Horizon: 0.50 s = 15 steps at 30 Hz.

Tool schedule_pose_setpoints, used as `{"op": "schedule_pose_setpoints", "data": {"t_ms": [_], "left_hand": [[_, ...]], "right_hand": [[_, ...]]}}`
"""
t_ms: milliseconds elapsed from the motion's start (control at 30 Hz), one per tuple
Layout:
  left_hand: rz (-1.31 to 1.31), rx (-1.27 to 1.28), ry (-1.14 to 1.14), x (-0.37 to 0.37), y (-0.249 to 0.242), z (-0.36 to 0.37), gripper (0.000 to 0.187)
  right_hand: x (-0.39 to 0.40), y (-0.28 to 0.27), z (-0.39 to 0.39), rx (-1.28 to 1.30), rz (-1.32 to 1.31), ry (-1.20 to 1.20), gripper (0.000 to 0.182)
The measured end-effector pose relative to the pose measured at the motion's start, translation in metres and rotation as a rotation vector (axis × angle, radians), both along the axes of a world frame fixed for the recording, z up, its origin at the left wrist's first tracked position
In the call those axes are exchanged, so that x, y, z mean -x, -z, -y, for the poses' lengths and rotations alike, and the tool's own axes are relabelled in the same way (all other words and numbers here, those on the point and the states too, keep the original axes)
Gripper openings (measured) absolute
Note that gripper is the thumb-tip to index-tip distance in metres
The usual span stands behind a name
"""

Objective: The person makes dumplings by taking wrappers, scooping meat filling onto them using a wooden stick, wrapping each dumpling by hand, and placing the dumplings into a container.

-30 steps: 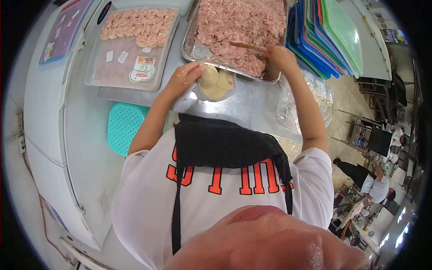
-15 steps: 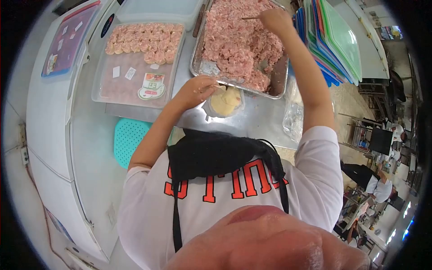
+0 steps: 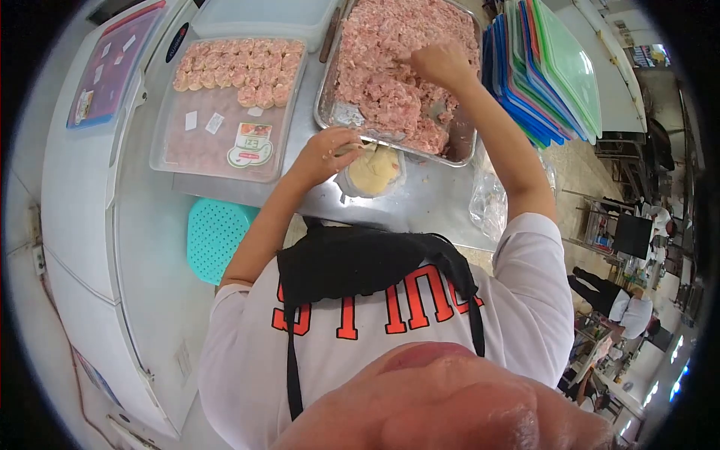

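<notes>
My left hand [image 3: 328,154] is closed with a pale round dough wrapper pinched at the fingertips, just left of a stack of yellowish wrappers [image 3: 373,171]. That stack rests in a clear plastic bag or holder on the steel table. My right hand [image 3: 444,66] is closed around a thin stick-like tool, mostly hidden by the fingers, whose tip reaches the pink minced meat [image 3: 379,94]. The meat fills much of a deep metal tray [image 3: 469,142]. To the left, rows of filled dumplings [image 3: 240,64] sit on a translucent plastic lid or sheet [image 3: 169,146].
Another clear container [image 3: 266,19] stands behind the dumplings. Coloured plastic lids [image 3: 544,71] are stacked upright at right, near a clear plastic bag [image 3: 491,199]. A turquoise perforated stool [image 3: 217,236] is below the table's left side. Other people work far right.
My right hand has moved down and slightly left over the meat, bringing the tool's tip lower. My left hand stays by the wrapper stack.
</notes>
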<state>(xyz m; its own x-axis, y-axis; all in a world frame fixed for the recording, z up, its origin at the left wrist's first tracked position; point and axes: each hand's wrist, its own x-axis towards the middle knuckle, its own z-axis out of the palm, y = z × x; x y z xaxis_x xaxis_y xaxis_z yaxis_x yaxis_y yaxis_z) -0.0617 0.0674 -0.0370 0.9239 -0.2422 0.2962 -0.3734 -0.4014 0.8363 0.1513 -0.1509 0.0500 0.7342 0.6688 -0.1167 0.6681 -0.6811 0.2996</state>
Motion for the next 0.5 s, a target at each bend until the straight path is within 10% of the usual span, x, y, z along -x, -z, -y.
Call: {"op": "schedule_pose_setpoints", "data": {"t_ms": [500], "left_hand": [[0.108,-0.195,0.043,0.039,0.041,0.045,0.034]], "right_hand": [[0.110,0.046,0.061,-0.173,-0.120,-0.075,0.022]]}}
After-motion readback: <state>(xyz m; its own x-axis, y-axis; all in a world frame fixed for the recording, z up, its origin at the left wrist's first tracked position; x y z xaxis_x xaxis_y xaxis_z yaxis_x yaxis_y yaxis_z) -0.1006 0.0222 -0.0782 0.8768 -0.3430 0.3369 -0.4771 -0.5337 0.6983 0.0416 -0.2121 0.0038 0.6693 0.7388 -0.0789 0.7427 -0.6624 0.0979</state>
